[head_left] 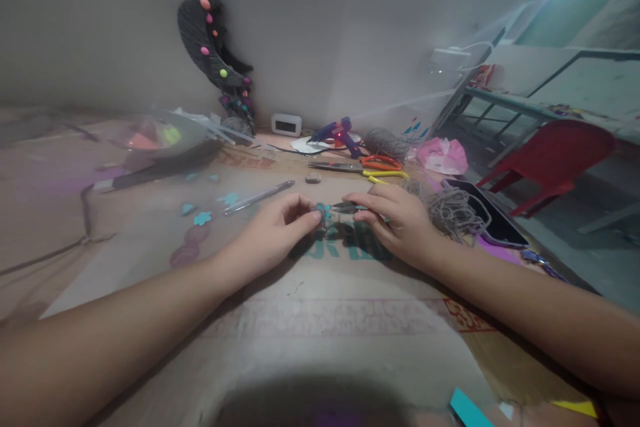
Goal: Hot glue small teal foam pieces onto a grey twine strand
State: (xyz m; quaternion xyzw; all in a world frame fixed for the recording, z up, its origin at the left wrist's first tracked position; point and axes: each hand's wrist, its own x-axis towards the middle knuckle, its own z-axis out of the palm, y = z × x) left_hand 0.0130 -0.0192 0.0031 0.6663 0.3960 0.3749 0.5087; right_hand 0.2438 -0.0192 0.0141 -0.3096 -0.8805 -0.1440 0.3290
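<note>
My left hand rests on a sheet of cardboard, its thumb and fingers pinched on a small teal paper piece. My right hand lies just to the right of it, fingers closed round a small dark pointed tool whose tip points left at the teal piece. The two hands almost meet over teal print on the cardboard. What kind of tool it is I cannot make out.
Teal flower cut-outs and a pen lie left of the hands. Behind are orange-handled scissors, a blue glue gun, grey twine, a dark tray, a clear bowl, and a red chair at the right.
</note>
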